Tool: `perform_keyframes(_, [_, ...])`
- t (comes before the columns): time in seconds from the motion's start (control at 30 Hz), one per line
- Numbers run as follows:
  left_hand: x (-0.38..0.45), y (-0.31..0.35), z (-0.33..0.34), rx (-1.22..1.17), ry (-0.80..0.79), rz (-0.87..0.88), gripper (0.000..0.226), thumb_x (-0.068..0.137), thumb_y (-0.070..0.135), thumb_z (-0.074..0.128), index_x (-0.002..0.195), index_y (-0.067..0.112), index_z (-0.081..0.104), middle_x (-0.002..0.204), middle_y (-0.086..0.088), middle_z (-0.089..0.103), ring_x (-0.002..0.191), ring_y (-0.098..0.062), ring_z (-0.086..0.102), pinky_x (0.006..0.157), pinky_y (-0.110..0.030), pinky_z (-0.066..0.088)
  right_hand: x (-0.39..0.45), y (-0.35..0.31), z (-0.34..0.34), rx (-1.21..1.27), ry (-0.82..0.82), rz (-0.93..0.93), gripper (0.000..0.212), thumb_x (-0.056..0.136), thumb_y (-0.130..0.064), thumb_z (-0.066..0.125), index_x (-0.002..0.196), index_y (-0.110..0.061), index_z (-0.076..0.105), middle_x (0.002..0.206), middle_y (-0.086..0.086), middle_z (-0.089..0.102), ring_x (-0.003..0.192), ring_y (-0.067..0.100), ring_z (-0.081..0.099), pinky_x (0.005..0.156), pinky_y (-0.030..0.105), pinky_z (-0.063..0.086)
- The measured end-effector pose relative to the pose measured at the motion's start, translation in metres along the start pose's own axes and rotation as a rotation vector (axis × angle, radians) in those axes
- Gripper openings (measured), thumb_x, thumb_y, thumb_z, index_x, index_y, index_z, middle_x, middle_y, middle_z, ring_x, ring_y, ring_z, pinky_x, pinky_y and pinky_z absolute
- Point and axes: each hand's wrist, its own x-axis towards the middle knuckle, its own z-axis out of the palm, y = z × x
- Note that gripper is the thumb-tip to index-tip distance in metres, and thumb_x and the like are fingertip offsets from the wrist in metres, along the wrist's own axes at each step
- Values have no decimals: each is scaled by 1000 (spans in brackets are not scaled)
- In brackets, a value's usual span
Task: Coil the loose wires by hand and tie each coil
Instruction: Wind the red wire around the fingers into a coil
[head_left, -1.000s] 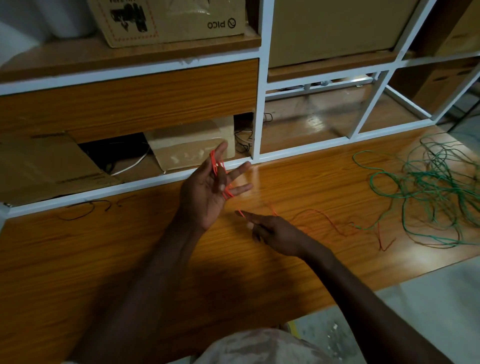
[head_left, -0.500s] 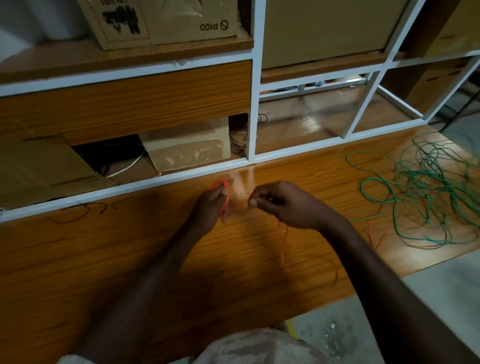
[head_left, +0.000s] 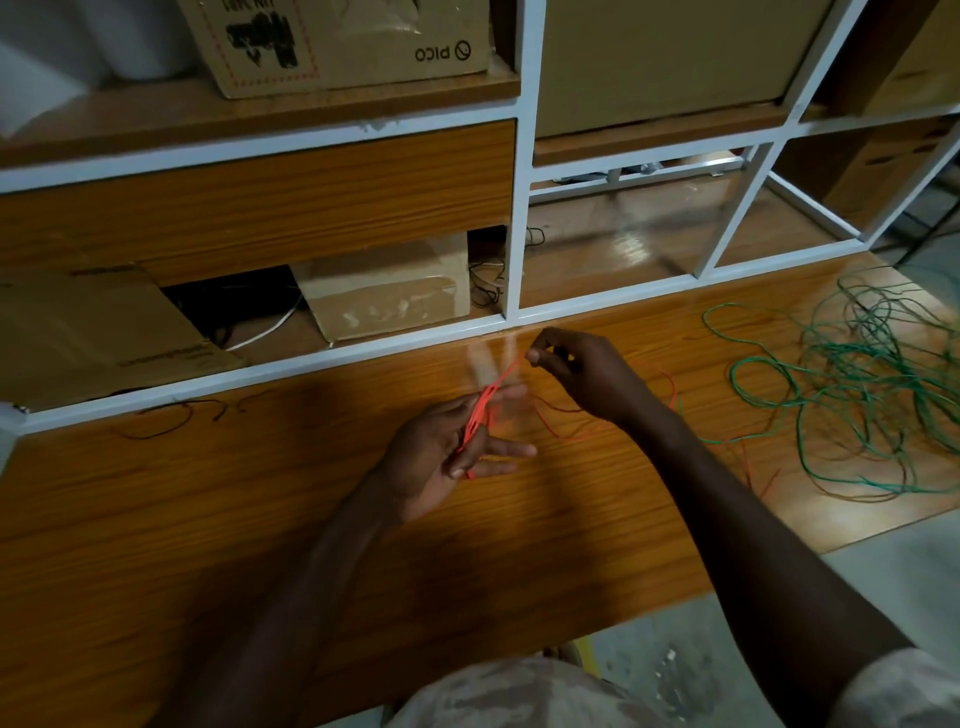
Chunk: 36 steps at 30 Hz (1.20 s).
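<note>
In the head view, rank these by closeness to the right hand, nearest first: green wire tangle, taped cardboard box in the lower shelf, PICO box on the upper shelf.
From the right hand:
1. Taped cardboard box, just behind it to the left.
2. Green wire tangle, on the tabletop's right end.
3. PICO box, upper shelf, back left.

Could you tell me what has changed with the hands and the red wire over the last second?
The right hand rose from the table, pinching the red wire, and pulled it up and away from the left hand, which has dropped a little lower. The red loops stay on the left fingers; the green wire is untouched.
</note>
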Motion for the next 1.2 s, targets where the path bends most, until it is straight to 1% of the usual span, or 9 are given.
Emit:
perform_keyframes(0.17, [-4, 10, 0, -156, 42, 41, 49, 115, 30, 29, 151, 13, 57, 52, -3, 42, 112, -41, 71, 114, -75, 37, -12, 8, 24, 33, -118, 26, 16, 110, -41, 54, 105, -34, 67, 98, -7, 74, 85, 11, 68, 75, 41, 57])
perform_keyframes(0.3, [-3, 18, 6, -274, 31, 96, 50, 116, 33, 30, 155, 12, 53, 55, -3, 43, 125, -42, 66, 112, -79, 36, -21, 6, 33, 111, -235, 89, 19, 112, -27, 53, 119, -29, 70, 83, -18, 68, 68, -3, 65, 58, 18, 52])
perform_keyframes(0.4, [2, 27, 5, -346, 44, 158, 52, 116, 35, 32, 160, 9, 43, 60, -4, 48, 140, -42, 56, 112, -83, 30, -30, 7, 42, 119, -325, 160, 36, 114, -26, 49, 138, -51, 58, 92, -4, 65, 65, 8, 64, 55, 32, 60])
perform_keyframes(0.57, [16, 44, 4, -418, 97, 243, 52, 116, 35, 32, 161, 8, 38, 61, -5, 50, 143, -38, 54, 112, -84, 29, -43, -3, 56, 79, -428, 68, 46, 113, -25, 52, 158, -33, 46, 93, -7, 66, 67, -7, 61, 65, 14, 47])
perform_keyframes(0.7, [33, 56, 2, -383, 182, 329, 51, 116, 34, 33, 161, 9, 36, 66, -6, 51, 141, -38, 57, 108, -81, 37, -55, -15, 73, 33, -546, -8, 47, 112, -20, 50, 157, -34, 46, 86, -6, 67, 73, 10, 63, 67, 23, 50])
perform_keyframes(0.83, [51, 53, -3, -183, 333, 341, 38, 116, 34, 33, 149, 22, 47, 72, -6, 59, 131, -33, 65, 110, -73, 38, -62, -38, 71, 64, -603, -34, 38, 112, -25, 52, 147, -36, 48, 87, 2, 72, 73, 16, 70, 72, 39, 60])
perform_keyframes(1.0, [60, 13, -28, 263, 477, 263, 38, 118, 28, 32, 152, 21, 46, 73, -11, 66, 85, -32, 68, 115, -52, 46, -50, -41, 41, -28, -577, -7, 22, 105, -7, 58, 122, -14, 70, 87, -8, 70, 67, -8, 63, 62, 14, 45])
perform_keyframes(1.1, [54, -9, -35, 608, 446, 200, 36, 118, 28, 31, 148, 21, 50, 75, -13, 68, 79, -21, 70, 87, -35, 55, -44, -44, 19, -127, -543, -24, 25, 107, -10, 57, 124, -16, 75, 96, -17, 71, 77, -11, 62, 67, 9, 44])
perform_keyframes(1.2, [45, -23, -29, 783, 335, 112, 38, 117, 29, 35, 151, 20, 50, 74, -16, 58, 57, -11, 60, 63, -36, 52, -33, -42, 7, -310, -479, 5, 24, 108, -25, 60, 127, -26, 74, 117, -6, 77, 95, 9, 68, 78, 30, 55])
